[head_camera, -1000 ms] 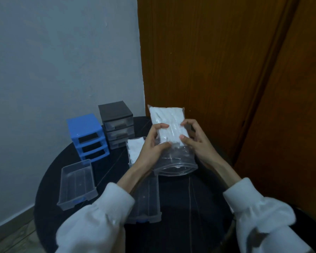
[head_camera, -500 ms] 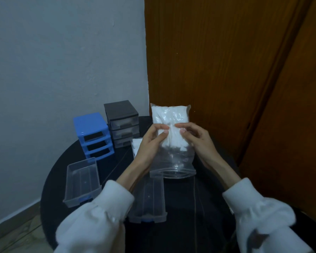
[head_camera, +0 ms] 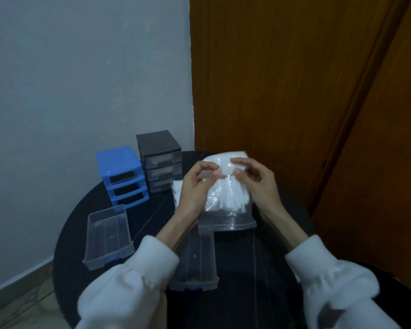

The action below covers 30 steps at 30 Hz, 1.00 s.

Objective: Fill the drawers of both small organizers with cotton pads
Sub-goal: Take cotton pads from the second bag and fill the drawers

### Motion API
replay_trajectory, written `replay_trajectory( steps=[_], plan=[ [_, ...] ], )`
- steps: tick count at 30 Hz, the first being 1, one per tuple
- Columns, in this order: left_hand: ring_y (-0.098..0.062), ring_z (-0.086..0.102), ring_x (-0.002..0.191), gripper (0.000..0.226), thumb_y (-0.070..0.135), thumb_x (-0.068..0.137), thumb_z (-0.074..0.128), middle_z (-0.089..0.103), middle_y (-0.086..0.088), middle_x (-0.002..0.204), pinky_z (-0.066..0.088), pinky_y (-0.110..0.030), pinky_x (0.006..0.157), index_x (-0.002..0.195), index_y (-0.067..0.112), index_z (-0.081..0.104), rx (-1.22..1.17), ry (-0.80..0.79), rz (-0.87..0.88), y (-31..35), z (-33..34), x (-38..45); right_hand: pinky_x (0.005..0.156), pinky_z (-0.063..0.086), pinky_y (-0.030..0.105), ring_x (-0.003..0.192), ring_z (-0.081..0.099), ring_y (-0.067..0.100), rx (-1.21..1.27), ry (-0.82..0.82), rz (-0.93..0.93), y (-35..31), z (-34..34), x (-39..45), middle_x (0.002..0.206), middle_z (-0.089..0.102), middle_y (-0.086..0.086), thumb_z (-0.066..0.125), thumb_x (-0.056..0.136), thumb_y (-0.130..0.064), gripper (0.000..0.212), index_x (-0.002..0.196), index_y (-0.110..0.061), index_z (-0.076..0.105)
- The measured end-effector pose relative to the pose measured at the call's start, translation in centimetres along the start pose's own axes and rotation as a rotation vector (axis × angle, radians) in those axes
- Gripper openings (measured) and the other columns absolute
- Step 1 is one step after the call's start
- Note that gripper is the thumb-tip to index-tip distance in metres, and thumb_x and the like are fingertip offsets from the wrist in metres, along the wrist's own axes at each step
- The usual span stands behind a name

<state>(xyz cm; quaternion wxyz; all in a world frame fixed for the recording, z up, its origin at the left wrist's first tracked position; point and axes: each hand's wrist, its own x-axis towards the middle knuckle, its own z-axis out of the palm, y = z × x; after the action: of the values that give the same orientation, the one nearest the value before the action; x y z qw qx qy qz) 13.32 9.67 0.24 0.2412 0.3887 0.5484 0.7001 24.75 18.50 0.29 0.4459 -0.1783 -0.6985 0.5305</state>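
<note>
Cotton pads [head_camera: 230, 198]: in clear bag [head_camera: 226, 219], pinched by left grip [head_camera: 195, 188] and right grip [head_camera: 259, 184] above desk [head_camera: 247, 269].

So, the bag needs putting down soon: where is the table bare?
Bare table lies right of the near clear drawer, under the bag. The left is crowded: blue organizer, black organizer, left drawer.

Both hands up over the round surface [head_camera: 247, 269]: left hand [head_camera: 192, 188] and right hand [head_camera: 259, 184] pinch the clear bag [head_camera: 226, 200] of cotton pads. Two loose drawers [head_camera: 107, 233] near the left edge, blue organizer [head_camera: 121, 174] and black organizer [head_camera: 159, 157] at the back edge.
</note>
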Motion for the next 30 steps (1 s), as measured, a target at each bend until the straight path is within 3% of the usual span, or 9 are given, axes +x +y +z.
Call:
replay_trajectory(
  steps=[3,6,10,13,16,20,22,25,30],
  plan=[
    [-0.028,0.061,0.106,0.009,0.013,0.089,0.060,0.063,-0.014,0.113,0.054,-0.038,0.085,0.097,0.016,0.061,-0.052,0.013,0.002,-0.1,-0.2,0.3,0.083,0.051,0.021,0.109,0.054,0.002,0.028,-0.116,0.045,0.6,-0.5,0.0,0.127,0.052,-0.007,0.056,0.091,-0.012,0.033,0.117,-0.034,0.057],
    [-0.030,0.056,0.113,0.021,0.011,0.092,0.056,0.058,-0.004,0.122,0.052,-0.045,0.090,0.108,0.023,0.061,-0.041,-0.082,-0.009,-0.4,-0.4,0.4,0.091,0.049,0.035,0.121,0.050,0.013,0.052,-0.145,0.048,1.1,-0.8,-0.1,0.136,0.047,-0.003,0.055,0.092,-0.011,0.036,0.118,-0.036,0.056],
    [-0.022,0.058,0.109,0.029,0.006,0.093,0.052,0.053,-0.004,0.126,0.055,-0.039,0.085,0.115,0.023,0.055,0.015,-0.152,-0.045,-0.7,0.0,-0.2,0.076,0.055,0.027,0.115,0.056,0.021,0.114,0.005,0.040,1.4,-1.0,0.0,0.133,0.049,0.009,0.054,0.091,-0.006,0.035,0.118,-0.030,0.054],
    [-0.025,0.060,0.104,0.026,0.005,0.092,0.053,0.054,-0.009,0.120,0.057,-0.040,0.081,0.112,0.022,0.054,0.052,-0.109,-0.065,-1.1,0.5,-0.2,0.081,0.056,0.033,0.116,0.054,0.026,0.069,0.071,0.037,1.8,-1.1,0.0,0.131,0.049,0.010,0.056,0.091,-0.009,0.035,0.114,-0.035,0.054],
    [-0.029,0.059,0.105,0.020,0.005,0.090,0.056,0.055,-0.013,0.120,0.057,-0.040,0.079,0.103,0.021,0.057,0.077,-0.106,-0.075,-1.4,0.8,0.2,0.079,0.055,0.027,0.114,0.055,0.021,0.061,0.100,0.024,1.8,-1.3,0.0,0.130,0.050,0.007,0.055,0.091,-0.006,0.032,0.116,-0.026,0.054],
    [-0.016,0.060,0.097,0.013,0.008,0.091,0.055,0.056,-0.010,0.119,0.051,-0.017,0.064,0.104,0.011,0.055,0.052,-0.132,-0.055,-1.4,1.2,0.1,0.083,0.054,0.026,0.114,0.054,0.016,0.020,0.113,-0.003,1.7,-1.7,-0.1,0.125,0.053,-0.003,0.055,0.091,-0.007,0.030,0.116,-0.025,0.053],
    [-0.012,0.060,0.094,0.010,0.009,0.093,0.053,0.057,-0.009,0.115,0.050,-0.015,0.063,0.102,0.009,0.054,0.031,-0.136,-0.054,-1.5,1.4,0.2,0.084,0.054,0.030,0.113,0.055,0.017,0.021,0.122,0.009,2.0,-1.8,-0.1,0.123,0.053,-0.005,0.055,0.092,-0.011,0.029,0.116,-0.027,0.053],
    [-0.023,0.062,0.100,0.010,0.004,0.091,0.054,0.059,-0.013,0.114,0.054,-0.026,0.069,0.091,0.013,0.055,-0.016,-0.097,-0.064,-1.8,1.5,0.3,0.082,0.055,0.040,0.109,0.059,0.021,0.063,0.098,0.033,2.2,-1.9,-0.4,0.126,0.054,0.006,0.057,0.091,-0.020,0.029,0.116,-0.033,0.047],
    [-0.027,0.059,0.101,0.018,-0.002,0.087,0.058,0.062,-0.006,0.103,0.052,-0.040,0.083,0.083,0.015,0.057,-0.025,0.009,-0.075,-2.0,1.0,0.7,0.079,0.054,0.032,0.102,0.061,0.015,0.005,-0.107,0.021,2.5,-2.7,-0.9,0.112,0.058,-0.001,0.053,0.092,-0.021,0.012,0.102,-0.027,0.052]
  ],
)
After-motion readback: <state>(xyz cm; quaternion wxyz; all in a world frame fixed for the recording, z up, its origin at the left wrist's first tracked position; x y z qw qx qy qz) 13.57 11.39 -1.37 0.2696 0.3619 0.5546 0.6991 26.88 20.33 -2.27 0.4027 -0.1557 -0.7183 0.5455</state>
